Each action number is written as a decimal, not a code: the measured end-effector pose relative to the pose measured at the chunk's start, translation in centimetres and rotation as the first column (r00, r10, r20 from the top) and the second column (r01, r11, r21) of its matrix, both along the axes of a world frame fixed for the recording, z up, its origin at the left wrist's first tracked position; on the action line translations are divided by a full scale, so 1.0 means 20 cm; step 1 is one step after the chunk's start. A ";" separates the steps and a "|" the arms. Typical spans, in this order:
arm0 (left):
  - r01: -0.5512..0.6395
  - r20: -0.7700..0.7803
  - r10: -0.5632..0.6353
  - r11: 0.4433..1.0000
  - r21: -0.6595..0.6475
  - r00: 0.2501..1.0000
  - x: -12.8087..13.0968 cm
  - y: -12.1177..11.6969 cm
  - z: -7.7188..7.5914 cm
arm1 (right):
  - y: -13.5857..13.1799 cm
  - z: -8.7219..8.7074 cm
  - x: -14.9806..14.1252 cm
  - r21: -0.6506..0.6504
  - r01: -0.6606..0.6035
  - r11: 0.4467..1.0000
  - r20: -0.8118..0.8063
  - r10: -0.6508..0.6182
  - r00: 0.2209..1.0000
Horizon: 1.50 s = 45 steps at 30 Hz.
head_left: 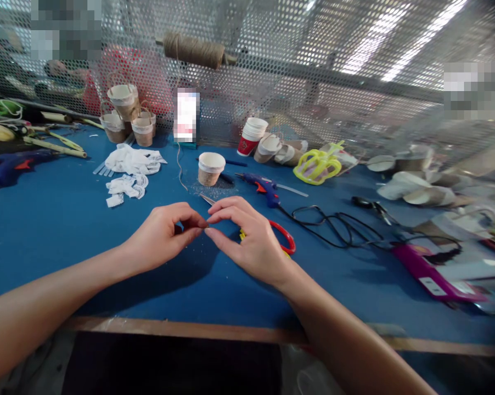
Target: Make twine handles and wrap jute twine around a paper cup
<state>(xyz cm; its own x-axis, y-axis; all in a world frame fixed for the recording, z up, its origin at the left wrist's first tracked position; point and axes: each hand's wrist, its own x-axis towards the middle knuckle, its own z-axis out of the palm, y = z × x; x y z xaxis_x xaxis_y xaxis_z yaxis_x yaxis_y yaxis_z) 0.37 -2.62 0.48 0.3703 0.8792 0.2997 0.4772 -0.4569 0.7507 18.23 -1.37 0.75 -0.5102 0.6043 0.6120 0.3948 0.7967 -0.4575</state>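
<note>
My left hand [167,233] and my right hand [249,236] meet over the middle of the blue table, each closed in a pinch of thumb and fingers. Their fingertips almost touch, and whatever lies between them is too small to make out. Under my right hand lie scissors, with red and yellow handles [286,237] on one side and the blade tip [207,199] on the other. Beyond my hands stands a paper cup [210,173] with a brown wrap and a white rim. Twine [180,170] trails down to the table left of this cup.
A blue glue gun [264,188] with a black cord lies right of the cup. White lace strips [134,160] lie to the left. Small wrapped baskets [124,101] are stacked at the back, below a twine spool [193,49]. A purple power strip [432,274] sits at right.
</note>
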 end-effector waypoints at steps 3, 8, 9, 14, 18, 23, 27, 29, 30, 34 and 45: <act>0.005 -0.015 -0.005 1.000 0.005 1.000 0.00 0.00 0.00 | 0.00 -0.01 0.00 0.009 0.004 1.000 0.021 -0.004 1.000; 0.009 -0.050 -0.008 1.000 0.020 0.999 0.01 -0.01 0.00 | -0.01 0.00 -0.01 0.009 0.005 1.000 0.057 -0.006 0.998; 0.009 -0.057 -0.008 1.000 0.020 0.998 0.01 -0.01 0.00 | -0.01 0.00 -0.01 0.008 0.002 1.000 0.067 -0.003 0.998; 0.013 -0.062 -0.013 1.000 0.011 0.998 0.01 0.00 0.00 | -0.01 0.00 0.00 -0.013 0.005 1.000 0.085 -0.004 0.996; 0.014 -0.051 -0.015 1.000 -0.014 0.999 0.01 0.00 0.00 | -0.01 0.00 -0.01 -0.066 0.010 0.998 0.086 -0.005 0.996; 0.026 -0.038 -0.029 0.997 -0.071 0.999 0.01 -0.01 0.01 | -0.01 0.00 -0.01 -0.107 -0.010 0.994 0.080 0.019 0.997; 0.035 -0.034 -0.038 0.995 -0.092 0.999 0.01 0.00 0.01 | -0.01 0.00 0.00 -0.131 -0.031 0.991 0.085 0.042 0.995; 0.040 -0.041 -0.044 0.994 -0.100 0.998 0.01 0.00 0.01 | -0.01 0.00 0.00 -0.142 -0.035 0.989 0.093 0.049 0.994; 0.043 -0.043 -0.048 0.994 -0.102 0.998 0.01 0.00 0.01 | -0.01 0.00 0.00 -0.147 -0.037 0.988 0.097 0.052 0.994; 0.052 -0.031 -0.056 0.991 -0.119 0.998 0.01 0.00 0.01 | -0.01 0.02 -0.01 -0.147 -0.047 0.988 0.101 0.062 0.993; 0.177 0.188 -0.100 0.871 -0.458 0.977 0.00 0.00 0.05 | -0.01 0.04 0.01 -0.300 -0.094 0.949 0.044 0.112 0.993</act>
<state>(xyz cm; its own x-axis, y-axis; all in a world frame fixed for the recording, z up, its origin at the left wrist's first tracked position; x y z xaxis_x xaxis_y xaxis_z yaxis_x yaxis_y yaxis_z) 0.46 -2.67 1.54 0.4821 0.8731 -0.0727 0.2965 -0.0845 0.9513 18.33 -1.53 1.48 -0.6094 0.6960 0.3797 0.3512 0.6663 -0.6578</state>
